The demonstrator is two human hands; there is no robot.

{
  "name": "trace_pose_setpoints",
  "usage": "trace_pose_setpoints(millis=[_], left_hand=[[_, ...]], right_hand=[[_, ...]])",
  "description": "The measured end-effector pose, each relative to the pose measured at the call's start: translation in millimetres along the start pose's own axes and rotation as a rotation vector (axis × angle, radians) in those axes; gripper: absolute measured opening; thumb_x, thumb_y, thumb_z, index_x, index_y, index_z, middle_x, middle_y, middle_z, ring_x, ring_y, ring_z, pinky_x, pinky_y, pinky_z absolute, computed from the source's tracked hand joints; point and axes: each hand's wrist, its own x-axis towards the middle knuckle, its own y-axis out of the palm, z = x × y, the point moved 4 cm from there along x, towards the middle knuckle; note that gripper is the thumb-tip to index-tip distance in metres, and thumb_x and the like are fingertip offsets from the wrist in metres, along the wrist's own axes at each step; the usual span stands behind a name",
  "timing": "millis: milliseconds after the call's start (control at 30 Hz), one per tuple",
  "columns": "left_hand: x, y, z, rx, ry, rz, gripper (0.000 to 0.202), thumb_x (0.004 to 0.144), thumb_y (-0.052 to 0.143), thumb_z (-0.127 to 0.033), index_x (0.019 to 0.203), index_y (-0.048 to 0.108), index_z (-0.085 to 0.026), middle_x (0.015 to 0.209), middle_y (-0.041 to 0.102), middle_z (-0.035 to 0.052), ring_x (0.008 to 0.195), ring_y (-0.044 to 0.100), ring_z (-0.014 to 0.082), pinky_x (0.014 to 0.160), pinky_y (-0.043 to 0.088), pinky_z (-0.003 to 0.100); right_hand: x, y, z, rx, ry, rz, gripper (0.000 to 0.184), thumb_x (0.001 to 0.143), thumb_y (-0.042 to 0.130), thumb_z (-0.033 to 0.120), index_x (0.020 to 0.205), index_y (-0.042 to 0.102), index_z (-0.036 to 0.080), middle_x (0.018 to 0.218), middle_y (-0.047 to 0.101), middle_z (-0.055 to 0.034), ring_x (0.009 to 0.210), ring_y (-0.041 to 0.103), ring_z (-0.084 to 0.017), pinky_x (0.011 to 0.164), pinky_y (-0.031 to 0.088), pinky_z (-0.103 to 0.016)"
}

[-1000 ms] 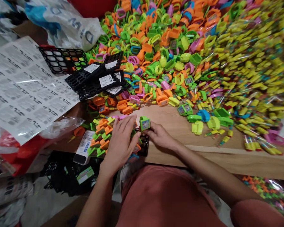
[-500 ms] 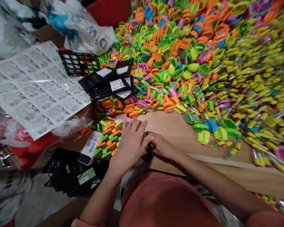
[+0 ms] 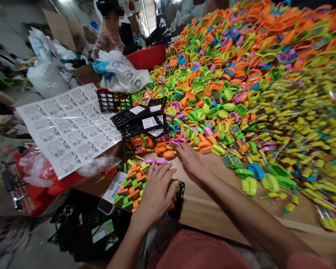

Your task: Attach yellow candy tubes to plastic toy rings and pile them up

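My left hand (image 3: pixel 156 190) lies over a packed batch of orange and green toy watches (image 3: pixel 130 185) in a black plastic mesh rack (image 3: pixel 179 190), its fingers near several pink ones. My right hand (image 3: pixel 189 158) reaches past the rack to the edge of a huge heap of colourful toy watches (image 3: pixel 212 93). Its fingertips are close to a pink watch (image 3: pixel 174 142) and an orange watch (image 3: pixel 169 154). My fingers hide whatever may lie under that hand.
Black mesh racks with white labels (image 3: pixel 140 123) lie against the heap, beside a printed barcode label sheet (image 3: pixel 68 129). Below the wooden tabletop (image 3: pixel 204 179) stand black crates (image 3: pixel 81 228). Behind are a red tub (image 3: pixel 145 56), a printed plastic bag (image 3: pixel 123 73) and a seated person (image 3: pixel 109 33).
My view has tilted up and shows more of the room. My right hand has moved from the rack to the heap's edge, and the green watch beside it is gone from view.
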Motion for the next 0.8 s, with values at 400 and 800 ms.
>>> trace_pose_setpoints(millis=[400, 800], left_hand=[[-1, -4.4, 7, -0.027, -0.018, -0.033, 0.046, 0.106, 0.040, -0.040, 0.145, 0.047, -0.018, 0.151, 0.054, 0.0133, 0.146, 0.046, 0.0251, 0.131, 0.017, 0.058], [-1, -5.3, 7, 0.008, 0.000, -0.044, 0.045, 0.106, 0.040, -0.036, 0.148, 0.041, -0.018, 0.147, 0.058, 0.0123, 0.141, 0.050, 0.0239, 0.130, 0.021, 0.056]], right_hand=[[-71, -21, -23, 0.217, 0.061, 0.066, 0.015, 0.099, 0.049, 0.012, 0.102, 0.063, 0.016, 0.105, 0.060, -0.0128, 0.099, 0.052, -0.025, 0.087, 0.044, -0.034], [-72, 10, 37, 1.086, 0.143, 0.153, 0.024, 0.092, 0.048, 0.015, 0.107, 0.067, 0.014, 0.101, 0.070, -0.0055, 0.093, 0.063, -0.020, 0.085, 0.049, -0.029]])
